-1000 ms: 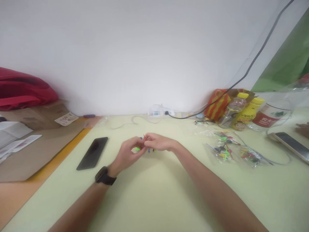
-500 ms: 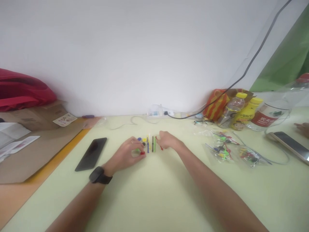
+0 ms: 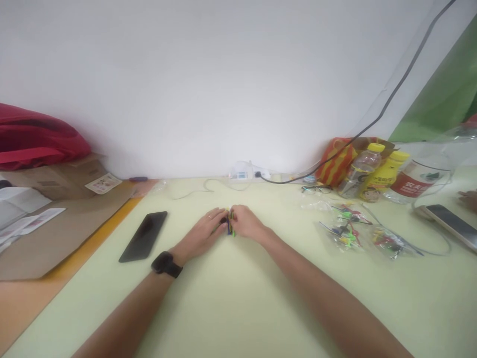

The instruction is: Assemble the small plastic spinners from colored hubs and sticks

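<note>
My left hand [image 3: 201, 230] lies low over the table with its fingers stretched out, covering small coloured pieces. A black piece [image 3: 223, 220] peeks out at its fingertips. Between the two hands stand thin plastic sticks side by side, a blue stick [image 3: 228, 228] and a green stick [image 3: 233, 230] among them. Curled fingers of my right hand [image 3: 246, 223] touch the right side of this row; what they pinch is hidden. The red pieces are out of sight under the hands.
A black phone [image 3: 143, 236] lies left of my hands. Clear bags of coloured plastic parts [image 3: 346, 233] are on the right, before bottles [image 3: 385, 176] and eyeglasses [image 3: 316, 189]. Cardboard [image 3: 70, 228] covers the left side. Another person's hand [image 3: 467, 200] shows at the right edge.
My right hand has moved left against the sticks, and the gap between my hands has narrowed. My left hand has flattened over the pieces, and its red piece is hidden.
</note>
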`<action>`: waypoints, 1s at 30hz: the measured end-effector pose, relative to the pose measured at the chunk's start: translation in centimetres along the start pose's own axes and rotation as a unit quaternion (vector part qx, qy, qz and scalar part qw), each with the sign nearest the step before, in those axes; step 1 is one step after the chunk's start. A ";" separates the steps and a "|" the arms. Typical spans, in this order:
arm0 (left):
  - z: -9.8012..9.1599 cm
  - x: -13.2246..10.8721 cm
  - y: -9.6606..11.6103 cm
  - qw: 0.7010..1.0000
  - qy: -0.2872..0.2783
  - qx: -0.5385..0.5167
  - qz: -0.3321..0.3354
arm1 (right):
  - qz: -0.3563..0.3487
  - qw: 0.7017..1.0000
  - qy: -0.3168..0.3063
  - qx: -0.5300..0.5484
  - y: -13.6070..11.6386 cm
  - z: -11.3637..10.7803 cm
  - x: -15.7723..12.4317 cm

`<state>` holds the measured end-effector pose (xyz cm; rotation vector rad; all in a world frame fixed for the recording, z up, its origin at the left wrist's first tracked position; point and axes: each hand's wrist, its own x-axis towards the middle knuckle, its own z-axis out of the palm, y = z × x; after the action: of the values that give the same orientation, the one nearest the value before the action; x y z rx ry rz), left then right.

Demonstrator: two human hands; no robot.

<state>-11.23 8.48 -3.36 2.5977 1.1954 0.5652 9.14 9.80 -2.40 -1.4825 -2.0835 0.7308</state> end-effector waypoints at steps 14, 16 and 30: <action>-0.8 0.2 0.6 0.998 0.009 -0.054 -0.010 | -0.049 0.997 0.024 0.057 -0.6 1.0 -0.1; -1.0 0.0 0.3 0.997 0.005 -0.064 -0.033 | -0.045 0.996 0.022 0.069 -0.5 0.9 -0.2; -1.8 -1.3 -1.9 0.992 -0.072 -0.026 -0.099 | -0.025 0.996 0.007 0.090 -0.9 0.2 -0.1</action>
<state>-14.05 8.78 -2.68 2.3942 1.3490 0.3577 8.42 9.44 -1.98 -1.3285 -1.9810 0.8615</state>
